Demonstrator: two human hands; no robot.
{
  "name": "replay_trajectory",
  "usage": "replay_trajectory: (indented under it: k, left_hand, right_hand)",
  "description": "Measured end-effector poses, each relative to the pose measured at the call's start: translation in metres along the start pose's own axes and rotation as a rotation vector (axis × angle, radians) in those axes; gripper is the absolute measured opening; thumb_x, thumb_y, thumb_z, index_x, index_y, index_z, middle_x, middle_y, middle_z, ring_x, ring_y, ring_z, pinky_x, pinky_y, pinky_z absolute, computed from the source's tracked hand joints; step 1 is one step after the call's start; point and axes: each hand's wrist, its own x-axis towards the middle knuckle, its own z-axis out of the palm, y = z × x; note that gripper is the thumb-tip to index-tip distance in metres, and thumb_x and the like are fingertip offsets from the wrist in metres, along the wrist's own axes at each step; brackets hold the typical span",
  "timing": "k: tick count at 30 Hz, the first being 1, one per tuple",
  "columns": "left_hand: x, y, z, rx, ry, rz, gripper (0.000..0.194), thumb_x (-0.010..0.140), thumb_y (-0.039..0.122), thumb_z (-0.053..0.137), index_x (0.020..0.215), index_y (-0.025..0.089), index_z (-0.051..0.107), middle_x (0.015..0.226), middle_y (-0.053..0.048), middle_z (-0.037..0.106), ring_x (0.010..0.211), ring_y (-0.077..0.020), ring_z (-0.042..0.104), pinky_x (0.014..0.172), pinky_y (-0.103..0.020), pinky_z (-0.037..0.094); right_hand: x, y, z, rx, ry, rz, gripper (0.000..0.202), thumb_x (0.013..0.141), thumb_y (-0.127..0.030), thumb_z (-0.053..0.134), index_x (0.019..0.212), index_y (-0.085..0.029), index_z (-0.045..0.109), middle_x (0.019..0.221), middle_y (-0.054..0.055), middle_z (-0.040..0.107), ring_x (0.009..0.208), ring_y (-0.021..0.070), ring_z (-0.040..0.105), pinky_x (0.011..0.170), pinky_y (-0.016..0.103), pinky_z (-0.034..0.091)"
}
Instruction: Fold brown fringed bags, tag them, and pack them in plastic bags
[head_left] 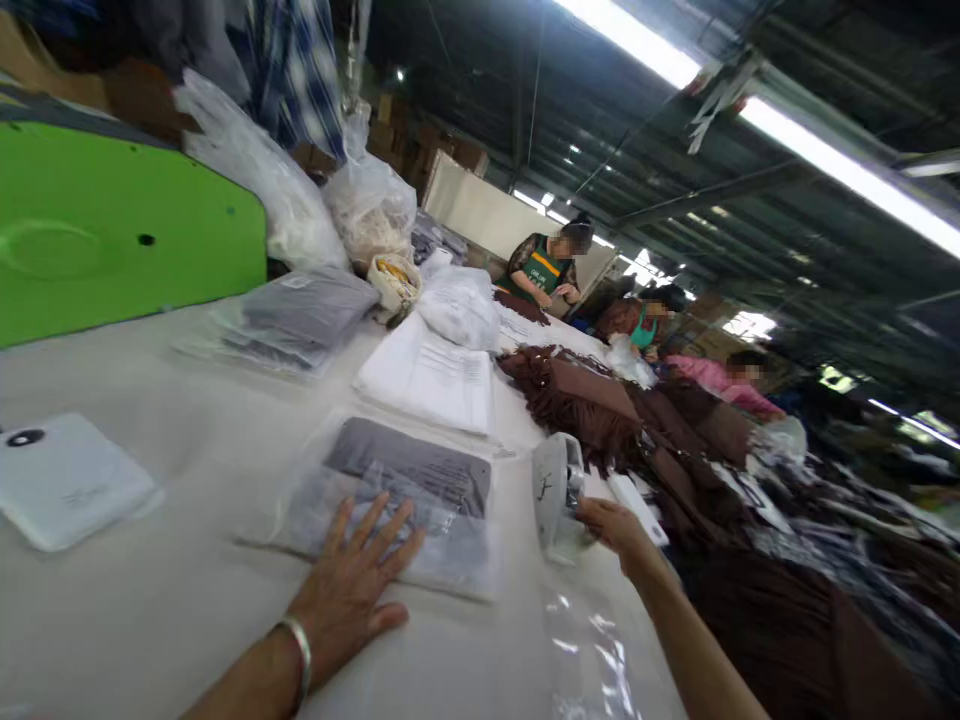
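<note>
On the pale table (pixel 195 440), the bagged grey garment (pixel 420 500) lies flat under your left hand (pixel 356 590), its fingers spread wide; just right of it, your right hand (pixel 611 525) pinches the edge of the tape dispenser (pixel 556 495)

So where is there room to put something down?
Bare table lies between the white packet and the bag under the left hand, and on the near side of that packet. On the right it's crowded with heaped brown cloth.
</note>
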Motion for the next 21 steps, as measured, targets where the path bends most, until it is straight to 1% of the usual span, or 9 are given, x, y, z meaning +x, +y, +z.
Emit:
replay_trajectory:
  k: [3,7,10,12,15,18,21]
  left_hand:
    - [0.000,0.000,-0.001,0.006,0.015,0.010,0.075,0.077,0.080,0.048,0.141,0.040,0.045,0.147,-0.003,0.048,0.135,-0.0348,0.038,0.116,-0.056,-0.007]
    - [-0.001,-0.001,0.000,-0.015,0.015,0.010,0.075,0.077,0.080,0.049,0.140,0.040,0.045,0.146,-0.003,0.048,0.135,-0.0353,0.038,0.116,-0.057,-0.006]
    - [-0.002,-0.002,0.002,-0.036,0.012,0.013,0.075,0.077,0.079,0.051,0.141,0.040,0.045,0.147,-0.004,0.046,0.136,-0.0356,0.036,0.116,-0.058,-0.004]
    - [-0.002,-0.002,0.003,-0.042,0.019,0.007,0.075,0.077,0.079,0.051,0.140,0.040,0.045,0.148,-0.003,0.046,0.137,-0.0355,0.035,0.116,-0.058,-0.004]
    - [-0.002,-0.002,0.003,-0.045,0.022,-0.002,0.074,0.077,0.079,0.051,0.140,0.040,0.045,0.148,-0.003,0.046,0.137,-0.0352,0.035,0.116,-0.058,-0.004]
    - [-0.002,-0.001,0.001,-0.049,0.022,0.005,0.075,0.077,0.078,0.052,0.141,0.040,0.044,0.148,-0.003,0.046,0.137,-0.0355,0.035,0.116,-0.058,-0.004]
    - [-0.002,-0.002,0.003,-0.059,0.008,0.021,0.076,0.078,0.077,0.052,0.144,0.040,0.040,0.149,-0.004,0.045,0.137,-0.0361,0.035,0.116,-0.059,-0.003]
  right_hand:
    - [-0.004,0.000,0.006,0.011,0.003,-0.012,0.038,0.046,-0.048,0.079,0.065,-0.015,0.071,0.059,0.002,0.067,0.057,0.0161,0.058,0.057,0.027,0.041]
    - [-0.009,-0.006,0.009,0.100,0.025,-0.034,0.035,0.046,-0.046,0.080,0.058,-0.016,0.066,0.057,0.001,0.065,0.053,0.0137,0.055,0.053,0.026,0.042]
    - [-0.015,-0.013,0.002,0.213,0.087,-0.060,0.039,0.046,-0.045,0.082,0.066,-0.018,0.064,0.062,-0.001,0.066,0.054,0.0128,0.056,0.053,0.024,0.045]
    - [-0.025,-0.013,-0.004,0.292,0.121,-0.077,0.041,0.044,-0.042,0.085,0.070,-0.019,0.062,0.063,-0.004,0.064,0.054,0.0105,0.056,0.054,0.022,0.046]
    - [-0.047,0.002,-0.009,0.380,0.112,-0.064,0.043,0.044,-0.039,0.087,0.074,-0.022,0.061,0.063,-0.007,0.062,0.053,0.0080,0.054,0.055,0.020,0.048]
    - [-0.066,0.028,-0.002,0.401,0.071,0.020,0.045,0.043,-0.040,0.087,0.075,-0.022,0.062,0.063,-0.005,0.062,0.051,0.0093,0.055,0.055,0.023,0.051]
    - [-0.070,0.048,0.008,0.363,0.042,0.079,0.042,0.046,-0.040,0.086,0.074,-0.020,0.061,0.064,-0.002,0.064,0.051,0.0104,0.057,0.057,0.026,0.053]
